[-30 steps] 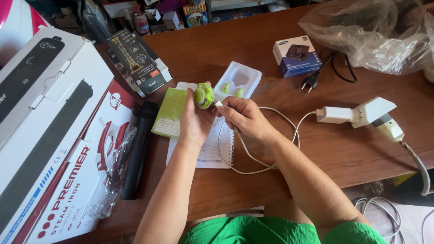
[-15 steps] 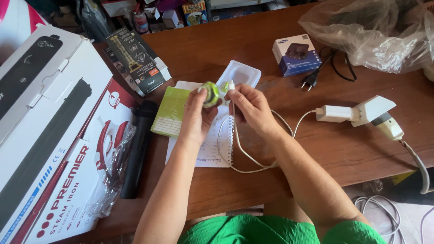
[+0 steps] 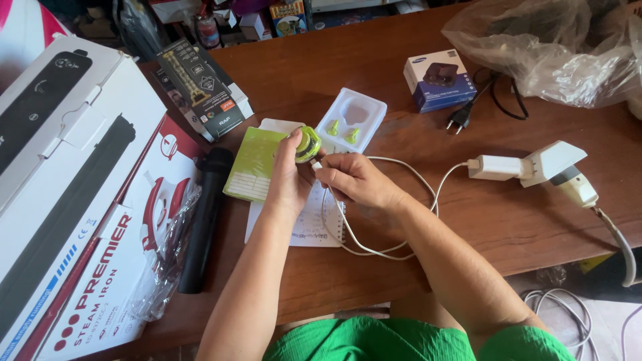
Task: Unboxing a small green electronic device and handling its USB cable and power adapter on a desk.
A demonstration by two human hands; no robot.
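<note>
My left hand point(image 3: 289, 179) holds a small round lime-green charging case point(image 3: 308, 144) above the wooden table point(image 3: 374, 80). My right hand point(image 3: 352, 180) pinches the plug end of a white cable point(image 3: 374, 249) right against the case's side. The cable loops over the table and runs to a white charger block point(image 3: 496, 167). Just behind the case sits a clear plastic tray point(image 3: 352, 117) with two green earbuds point(image 3: 342, 131) in it. A green booklet point(image 3: 253, 164) and a white paper sheet point(image 3: 311, 224) lie under my hands.
Large white appliance boxes point(image 3: 63, 174) fill the left. A black cylinder point(image 3: 202, 217) lies beside them. A dark product box point(image 3: 200, 87), a small blue box point(image 3: 439, 79), a black cord point(image 3: 485, 100), a crumpled plastic bag point(image 3: 555, 47) and a white power strip point(image 3: 568, 170) sit around.
Both hands shifted slightly with the green case; my right hand brought the cable plug up to the case's side. The tray with earbuds is now uncovered.
</note>
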